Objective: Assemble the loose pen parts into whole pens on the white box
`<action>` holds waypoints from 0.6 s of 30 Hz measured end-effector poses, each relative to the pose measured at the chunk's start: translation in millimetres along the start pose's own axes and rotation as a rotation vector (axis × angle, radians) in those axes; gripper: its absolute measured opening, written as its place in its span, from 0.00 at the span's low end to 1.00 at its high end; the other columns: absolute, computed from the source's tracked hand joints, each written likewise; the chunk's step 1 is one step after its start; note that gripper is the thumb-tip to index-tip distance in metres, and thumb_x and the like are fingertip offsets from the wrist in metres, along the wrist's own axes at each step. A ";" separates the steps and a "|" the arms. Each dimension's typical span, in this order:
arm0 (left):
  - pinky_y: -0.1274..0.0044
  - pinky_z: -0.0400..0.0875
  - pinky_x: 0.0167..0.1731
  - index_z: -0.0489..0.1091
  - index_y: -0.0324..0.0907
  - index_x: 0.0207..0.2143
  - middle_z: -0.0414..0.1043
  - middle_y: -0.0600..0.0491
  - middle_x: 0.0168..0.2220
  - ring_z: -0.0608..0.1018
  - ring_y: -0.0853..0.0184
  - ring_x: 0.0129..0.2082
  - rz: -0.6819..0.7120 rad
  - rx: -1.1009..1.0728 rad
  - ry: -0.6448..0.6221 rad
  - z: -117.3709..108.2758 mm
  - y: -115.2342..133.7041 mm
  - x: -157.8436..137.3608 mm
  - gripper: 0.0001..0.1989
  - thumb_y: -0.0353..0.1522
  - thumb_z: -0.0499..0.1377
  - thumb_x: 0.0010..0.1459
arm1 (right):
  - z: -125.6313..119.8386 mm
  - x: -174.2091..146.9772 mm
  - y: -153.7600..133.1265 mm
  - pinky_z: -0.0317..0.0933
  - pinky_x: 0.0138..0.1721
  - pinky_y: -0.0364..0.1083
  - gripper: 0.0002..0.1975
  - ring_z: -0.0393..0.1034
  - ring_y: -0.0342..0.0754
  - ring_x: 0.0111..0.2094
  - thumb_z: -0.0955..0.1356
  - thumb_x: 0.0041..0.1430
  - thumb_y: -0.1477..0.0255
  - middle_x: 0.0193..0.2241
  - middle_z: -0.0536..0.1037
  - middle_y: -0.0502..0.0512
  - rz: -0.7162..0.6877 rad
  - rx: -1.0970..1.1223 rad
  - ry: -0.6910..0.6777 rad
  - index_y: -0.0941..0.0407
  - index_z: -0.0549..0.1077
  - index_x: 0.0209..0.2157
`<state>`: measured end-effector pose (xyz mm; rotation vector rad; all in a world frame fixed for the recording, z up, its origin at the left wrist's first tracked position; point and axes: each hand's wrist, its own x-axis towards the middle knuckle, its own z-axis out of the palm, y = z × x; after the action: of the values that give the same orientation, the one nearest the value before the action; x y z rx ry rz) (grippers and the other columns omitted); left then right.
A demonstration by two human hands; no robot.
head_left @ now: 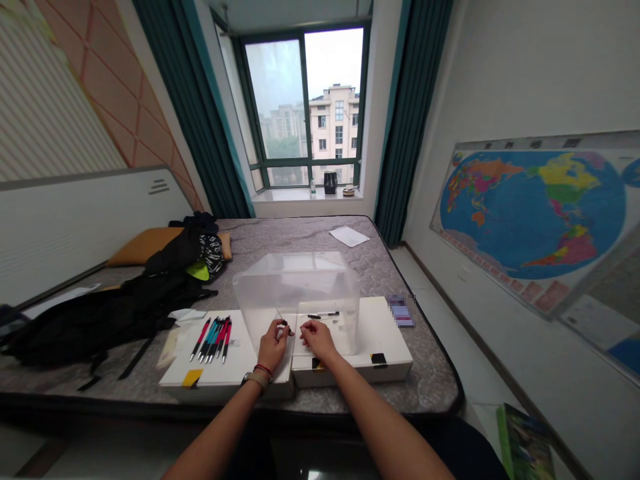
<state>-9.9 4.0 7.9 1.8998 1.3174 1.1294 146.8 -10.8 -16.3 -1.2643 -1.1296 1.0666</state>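
My left hand [273, 345] is closed on a dark pen part [285, 323], with a thin rod sticking up by the fingertips. Just to its right, the fingers of my right hand [319, 339] are pinched together; whatever they hold, if anything, is too small to make out. Both hands are at the open side of a clear plastic bin [295, 283] lying on white boxes. Inside it, beyond my right hand, lie dark pen pieces [323, 315] and small bits. Several red, teal and black pens [213, 339] lie side by side on the left white box [175, 370].
The boxes rest on a grey mattress [290, 233]. Black bags and clothes [125, 313] lie at the left, with an orange cushion [143, 245]. A phone-like item [401, 311] is right of the boxes. A paper sheet [349, 236] lies farther back.
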 end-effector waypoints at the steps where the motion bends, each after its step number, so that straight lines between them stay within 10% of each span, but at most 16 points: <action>1: 0.76 0.68 0.34 0.62 0.45 0.41 0.76 0.55 0.28 0.78 0.65 0.29 0.000 0.004 0.002 -0.2 0.8 -0.2 0.12 0.41 0.51 0.59 | 0.0 -0.1 -0.9 0.61 0.22 0.39 0.08 0.67 0.40 0.19 0.66 0.51 0.68 0.21 0.75 0.51 0.003 0.001 0.003 0.58 0.71 0.30; 11: 0.76 0.67 0.33 0.62 0.45 0.40 0.76 0.55 0.29 0.78 0.64 0.31 0.024 -0.005 -0.011 -4.8 6.6 -1.1 0.10 0.39 0.50 0.59 | 0.9 -0.8 -10.4 0.60 0.20 0.40 0.09 0.66 0.41 0.18 0.64 0.52 0.67 0.21 0.74 0.51 0.040 -0.015 0.000 0.58 0.69 0.30; 18: 0.75 0.67 0.34 0.62 0.46 0.40 0.76 0.54 0.29 0.79 0.63 0.33 0.038 -0.020 -0.030 -7.2 1.9 -0.4 0.09 0.39 0.50 0.60 | -6.7 29.2 -57.5 0.61 0.39 0.44 0.08 0.71 0.47 0.38 0.63 0.55 0.77 0.34 0.77 0.57 -0.253 -0.972 -0.145 0.57 0.73 0.35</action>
<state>-15.5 2.8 12.8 1.9268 1.2543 1.1244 156.5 15.2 42.3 -1.7112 -1.9808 0.3889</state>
